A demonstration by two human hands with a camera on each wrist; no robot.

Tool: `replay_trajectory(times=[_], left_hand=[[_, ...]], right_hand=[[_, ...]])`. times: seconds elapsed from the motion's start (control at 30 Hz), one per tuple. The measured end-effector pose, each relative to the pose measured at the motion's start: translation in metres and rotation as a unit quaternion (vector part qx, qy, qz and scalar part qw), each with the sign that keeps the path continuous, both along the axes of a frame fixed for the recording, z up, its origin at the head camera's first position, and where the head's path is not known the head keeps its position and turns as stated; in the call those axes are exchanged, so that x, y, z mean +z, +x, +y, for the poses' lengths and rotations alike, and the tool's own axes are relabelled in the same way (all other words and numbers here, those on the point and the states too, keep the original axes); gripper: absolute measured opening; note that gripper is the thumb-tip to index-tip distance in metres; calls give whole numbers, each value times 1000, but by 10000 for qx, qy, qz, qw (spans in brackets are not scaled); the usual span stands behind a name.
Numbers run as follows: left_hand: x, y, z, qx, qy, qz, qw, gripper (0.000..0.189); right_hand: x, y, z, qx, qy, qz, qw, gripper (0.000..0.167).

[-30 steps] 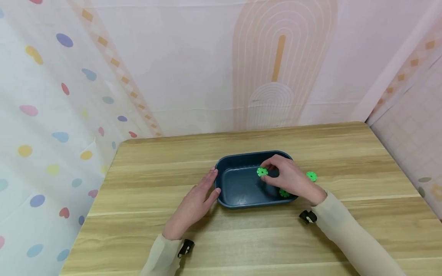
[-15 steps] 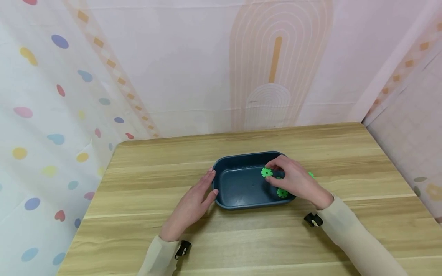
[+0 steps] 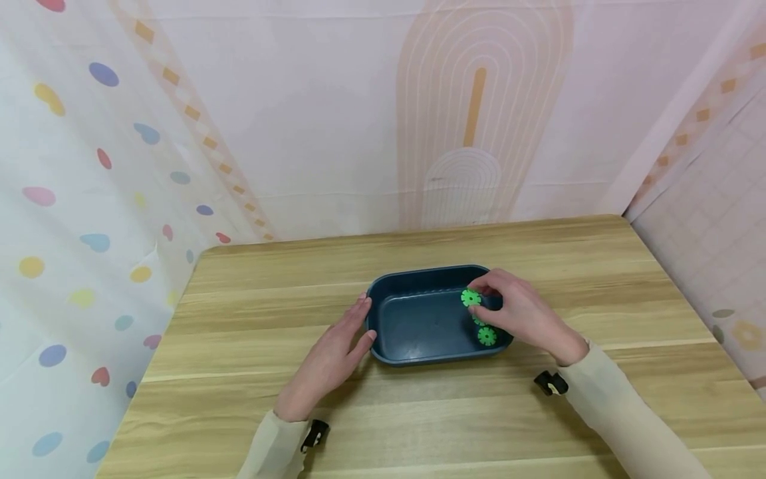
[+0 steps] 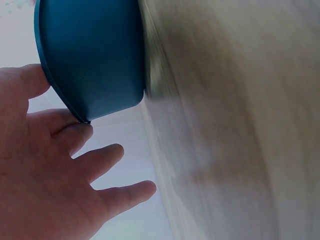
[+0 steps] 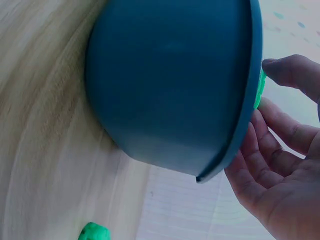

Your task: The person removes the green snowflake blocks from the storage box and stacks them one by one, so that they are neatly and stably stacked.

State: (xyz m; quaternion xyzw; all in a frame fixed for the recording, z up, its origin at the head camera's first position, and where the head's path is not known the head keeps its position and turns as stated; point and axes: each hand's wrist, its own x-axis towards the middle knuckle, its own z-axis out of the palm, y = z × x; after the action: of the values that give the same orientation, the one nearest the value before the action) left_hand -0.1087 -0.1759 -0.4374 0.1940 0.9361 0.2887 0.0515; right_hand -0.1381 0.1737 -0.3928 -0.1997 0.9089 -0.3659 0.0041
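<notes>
A dark blue, oblong plastic tray (image 3: 413,326) stands on the table. At its left end my left hand (image 3: 328,359) touches the rim with fairly straight, spread fingers; the left wrist view shows the thumb and a finger against the tray's edge. Over the tray's right end, my right hand (image 3: 526,314) pinches a green notched disc (image 3: 471,297) between thumb and fingers. Inside the tray below it lies another green notched disc (image 3: 487,336). More green, partly hidden by the thumb, shows between these two. In the right wrist view, the pinched disc (image 5: 261,89) appears edge-on above the rim.
A green piece (image 5: 94,231) lies on the table outside the tray in the right wrist view; my right hand hides it in the head view. The wood-grain table (image 3: 269,286) backs onto a patterned curtain (image 3: 323,133). Each sleeve cuff carries a black clip.
My right hand has shifted slightly right over the tray, still pinching the disc. The green disc on the table at the right has become hidden behind that hand. My left hand stays at the rim.
</notes>
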Motion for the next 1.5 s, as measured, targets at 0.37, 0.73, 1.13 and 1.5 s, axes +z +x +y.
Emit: replay_trajectory(times=[0.37,0.73,1.13,1.5], left_hand=[[0,1,1,57,21,-21,10000,64],[0,3,0,68,42,10,10000,64],[0,2,1,74,39,-32,10000,63],[-2,2,1,53,67,7,10000,63]], right_hand=[[7,3,12,-69,132,231,9996,30],[10,6,23,-196,153,221,9994,29],[13,7,37,-312,198,279,9989,29],[10,8,45,-449,232,332,9982,28]])
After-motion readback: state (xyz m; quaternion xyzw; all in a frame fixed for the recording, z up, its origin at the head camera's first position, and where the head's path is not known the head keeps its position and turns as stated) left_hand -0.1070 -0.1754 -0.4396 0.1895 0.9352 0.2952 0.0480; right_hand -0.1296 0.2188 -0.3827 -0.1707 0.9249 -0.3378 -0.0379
